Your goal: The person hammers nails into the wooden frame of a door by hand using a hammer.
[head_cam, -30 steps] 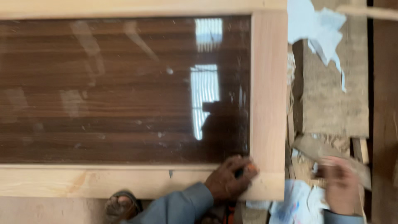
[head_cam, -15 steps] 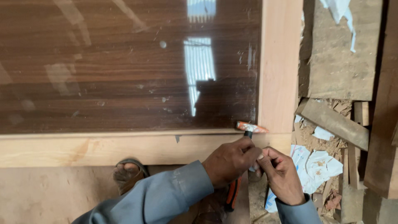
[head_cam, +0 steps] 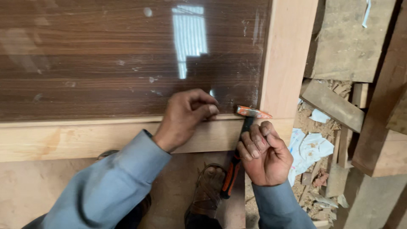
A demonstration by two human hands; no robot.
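- A dark wood-grain panel [head_cam: 127, 59] with a glossy, reflecting face fills most of the view; a bright window reflection sits near its upper middle.
- A pale wooden frame [head_cam: 286, 63] borders the panel: one rail runs along the bottom edge, one upright stands on the right, and the two meet at the lower right corner.
- Offcut boards [head_cam: 326, 99] and thick timber lie to the right of the frame, with torn white paper scraps [head_cam: 311, 148] and wood chips among them on the floor.
- Both arms wear grey-blue sleeves [head_cam: 110, 182]; a sandalled foot [head_cam: 207, 191] shows below, between the arms.
- The left hand [head_cam: 186, 116] rests on the bottom rail, just where it meets the panel. Its grip is pressed together, thumb against forefinger at the rail's top edge; whether something small is pinched there cannot be told.
- The right hand [head_cam: 265, 154] is wrapped around the upper part of a hammer's handle, fingers curled tight on it.
- The hammer [head_cam: 243, 135] has an orange-and-black handle that runs down and left out of the right hand's grip. Its orange-painted head sticks out above the fist, lying across the rail's top edge near the frame corner, just right of the left hand's fingertips.
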